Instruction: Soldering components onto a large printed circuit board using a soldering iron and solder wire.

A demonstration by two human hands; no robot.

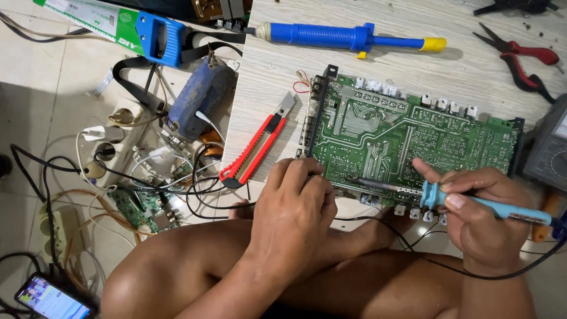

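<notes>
- Pale wood-grain board [413, 35] on tiled floor [35, 71] carries green circuit board [407, 136] near its front edge.
- Right hand [478, 212] pinches light-blue soldering iron [466, 201]; left hand [295, 201] presses the circuit board's edge.
- Red utility knife [257, 147] at left edge.

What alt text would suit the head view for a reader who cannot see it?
The right hand holds a light-blue soldering iron to a green circuit board; the left hand steadies its near edge. A red utility knife lies beside it.
</notes>
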